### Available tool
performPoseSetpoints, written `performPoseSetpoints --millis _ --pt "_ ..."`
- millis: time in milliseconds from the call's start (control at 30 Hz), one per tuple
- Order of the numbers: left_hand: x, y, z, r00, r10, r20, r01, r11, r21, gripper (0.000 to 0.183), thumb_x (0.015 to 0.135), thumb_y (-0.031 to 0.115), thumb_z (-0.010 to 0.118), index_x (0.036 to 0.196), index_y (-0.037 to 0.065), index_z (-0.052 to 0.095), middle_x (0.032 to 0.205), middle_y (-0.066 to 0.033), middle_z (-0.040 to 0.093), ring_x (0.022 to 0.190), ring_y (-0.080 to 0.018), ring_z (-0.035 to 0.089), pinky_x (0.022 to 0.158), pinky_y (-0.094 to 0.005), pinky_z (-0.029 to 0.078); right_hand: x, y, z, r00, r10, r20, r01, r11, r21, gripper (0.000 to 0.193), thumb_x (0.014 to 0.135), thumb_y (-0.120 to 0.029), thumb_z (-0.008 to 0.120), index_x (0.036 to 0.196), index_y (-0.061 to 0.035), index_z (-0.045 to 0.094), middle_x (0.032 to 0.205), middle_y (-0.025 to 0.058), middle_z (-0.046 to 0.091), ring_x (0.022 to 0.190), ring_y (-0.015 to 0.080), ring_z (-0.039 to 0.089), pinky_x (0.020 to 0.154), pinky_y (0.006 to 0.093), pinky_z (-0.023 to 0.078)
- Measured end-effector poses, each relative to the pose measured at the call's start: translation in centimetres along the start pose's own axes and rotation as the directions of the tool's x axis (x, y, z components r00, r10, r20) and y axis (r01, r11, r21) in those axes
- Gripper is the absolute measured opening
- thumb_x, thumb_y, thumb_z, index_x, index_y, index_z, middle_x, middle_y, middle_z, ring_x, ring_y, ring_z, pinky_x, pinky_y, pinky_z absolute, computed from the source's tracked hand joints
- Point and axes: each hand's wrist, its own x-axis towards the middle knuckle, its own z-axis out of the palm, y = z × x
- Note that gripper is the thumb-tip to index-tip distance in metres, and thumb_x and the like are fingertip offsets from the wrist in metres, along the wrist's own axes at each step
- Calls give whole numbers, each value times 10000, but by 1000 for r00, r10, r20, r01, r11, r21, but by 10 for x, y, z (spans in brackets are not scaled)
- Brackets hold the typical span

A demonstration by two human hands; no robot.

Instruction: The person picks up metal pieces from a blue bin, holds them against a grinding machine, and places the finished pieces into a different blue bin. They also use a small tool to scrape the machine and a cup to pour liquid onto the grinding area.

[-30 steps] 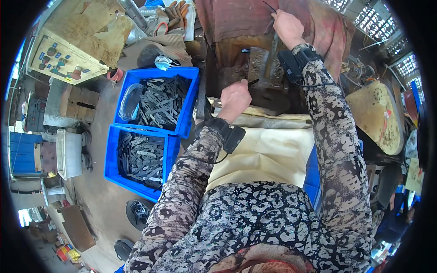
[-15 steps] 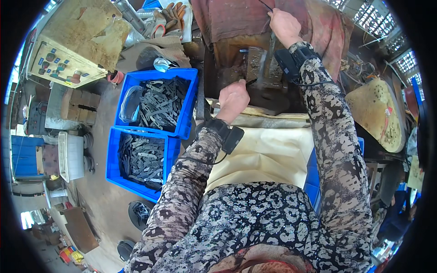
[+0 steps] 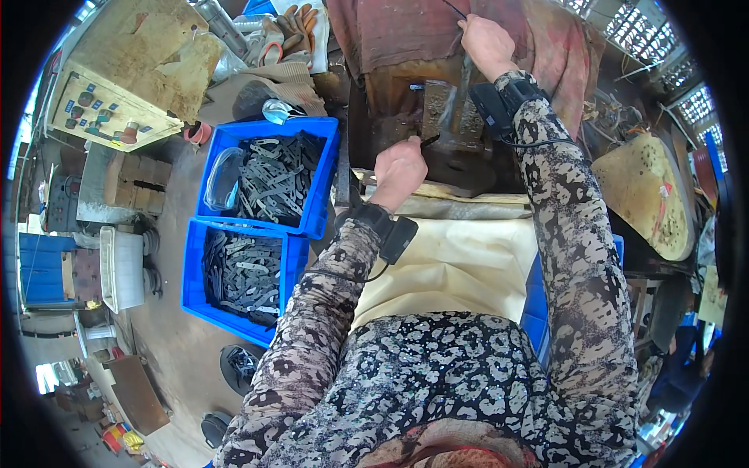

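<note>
My left hand [image 3: 401,168] is closed, with the tip of a small dark piece [image 3: 429,141] sticking out past the fingers toward a wet, dirty metal block [image 3: 442,109]. Most of that piece is hidden in the fist. Farther off and to the right, my right hand [image 3: 488,47] grips a thin dark rod [image 3: 454,8] that points up and left, in front of a reddish-brown cloth [image 3: 402,35]. Below the block lies a dark round surface [image 3: 464,173] in the grimy work recess.
Two blue bins, the far one [image 3: 331,183] and the near one [image 3: 189,273], hold many flat dark metal pieces. A clear plastic container [image 3: 225,179] rests in the far one. A control box [image 3: 117,113] stands at left; a cream cloth [image 3: 449,265] covers my lap.
Both hands stay almost where they were, each keeping its grip. The right hand and its rod have shifted very slightly.
</note>
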Motion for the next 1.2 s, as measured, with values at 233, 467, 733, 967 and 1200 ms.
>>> performPoseSetpoints --millis 233,467,733,967,1200 --pt "0 2 -3 1000 -15 -7 15 1000 6 154 825 130 530 940 79 619 877 -165 679 847 -339 656 723 -447 520 0 -1 -4 1000 29 12 -29 999 31 309 959 -356 475 997 -89 627 960 176 673 920 399 630 755 515 496" --pt "1 3 -7 999 -39 33 40 999 -17 160 821 81 491 915 60 618 920 -164 685 902 -337 658 774 -426 522 0 -6 -24 984 37 176 -43 999 31 323 959 -357 476 1055 -104 652 1049 183 666 996 385 625 826 499 482" --pt "1 3 -6 999 -42 26 42 999 -3 154 812 76 497 906 59 618 920 -169 685 896 -344 658 766 -433 522 11 10 -7 986 -64 156 53 996 74 358 968 -369 461 1010 -49 616 932 209 661 908 413 621 762 529 479" --pt "0 2 -3 998 -33 50 33 999 -1 140 811 74 495 888 60 612 913 -164 686 893 -342 658 764 -432 523 14 14 -1 983 -75 169 70 997 32 348 968 -361 460 998 -52 618 920 207 663 899 412 623 757 529 480" --pt "-3 1 -1 1000 -4 24 4 1000 -2 156 827 109 509 929 72 621 912 -150 685 881 -329 658 748 -426 525 10 13 -3 989 -77 129 71 996 53 333 965 -362 463 1002 -71 621 922 197 666 900 412 623 749 531 481"
